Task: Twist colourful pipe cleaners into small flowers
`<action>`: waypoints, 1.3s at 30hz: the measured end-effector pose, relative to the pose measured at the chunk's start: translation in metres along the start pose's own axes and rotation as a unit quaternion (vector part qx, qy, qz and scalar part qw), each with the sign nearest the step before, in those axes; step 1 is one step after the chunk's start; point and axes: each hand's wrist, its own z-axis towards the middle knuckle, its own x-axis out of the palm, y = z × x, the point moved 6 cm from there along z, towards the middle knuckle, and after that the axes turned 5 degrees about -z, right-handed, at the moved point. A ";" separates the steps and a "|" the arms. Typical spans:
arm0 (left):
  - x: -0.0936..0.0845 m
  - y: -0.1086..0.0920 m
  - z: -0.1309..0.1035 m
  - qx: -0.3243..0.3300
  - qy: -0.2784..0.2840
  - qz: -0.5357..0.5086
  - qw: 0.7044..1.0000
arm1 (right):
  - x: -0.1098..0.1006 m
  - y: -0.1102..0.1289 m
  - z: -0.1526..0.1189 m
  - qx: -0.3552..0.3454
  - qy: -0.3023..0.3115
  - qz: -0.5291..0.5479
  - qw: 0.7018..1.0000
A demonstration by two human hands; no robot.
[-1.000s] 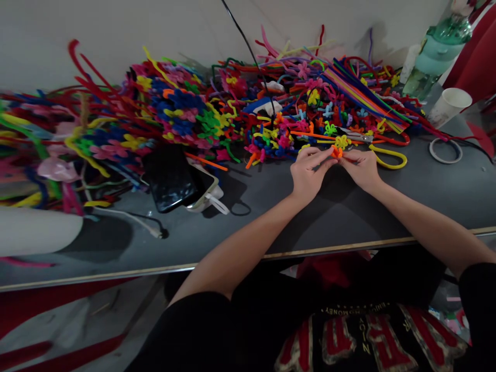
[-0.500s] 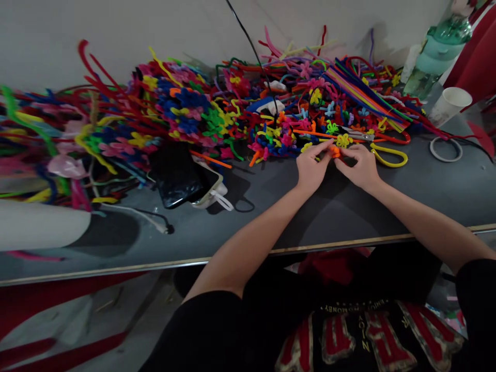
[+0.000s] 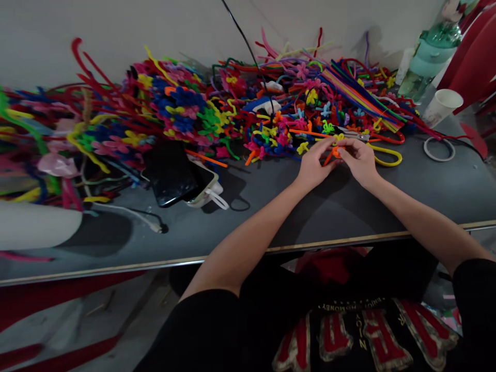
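Observation:
Between my two hands is a small orange pipe cleaner (image 3: 337,153), bent into looped petals, with a straight end slanting down to the left. My left hand (image 3: 315,161) pinches it from the left, thumb and fingers closed. From the right, my right hand (image 3: 360,161) grips the same piece with thumb and forefinger, partly covering it. Just behind my fingertips lies a yellow pipe-cleaner flower (image 3: 338,139). A bent yellow pipe-cleaner loop (image 3: 388,157) rests to the right of my right hand.
Colourful pipe cleaners and flowers (image 3: 186,111) are heaped along the wall. A black phone (image 3: 170,175) lies on the left, with a white cable (image 3: 132,209) nearby. On the right stand a paper cup (image 3: 442,107), a green bottle (image 3: 428,62) and a tape ring (image 3: 439,150).
My hands have turned around the orange pipe cleaner, with the right fingers now reaching over its top. Its straight end now shows at the left. The whole view has shifted slightly.

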 end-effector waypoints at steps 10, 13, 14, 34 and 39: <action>-0.011 -0.011 -0.010 0.017 -0.040 0.007 0.999 | -0.005 0.004 -0.002 -0.009 -0.056 0.000 0.998; -0.014 -0.015 -0.010 0.036 -0.058 0.005 0.998 | -0.004 0.002 -0.002 0.012 -0.048 0.012 0.999; -0.016 -0.015 -0.010 0.035 -0.069 0.001 0.997 | -0.004 0.003 -0.002 0.014 -0.048 0.019 0.999; -0.009 -0.017 -0.010 0.071 0.040 0.155 0.985 | -0.015 0.012 -0.003 -0.001 -0.059 -0.083 0.995; -0.005 -0.009 -0.014 0.085 0.063 0.190 0.976 | -0.009 0.017 -0.007 -0.024 -0.025 -0.105 0.994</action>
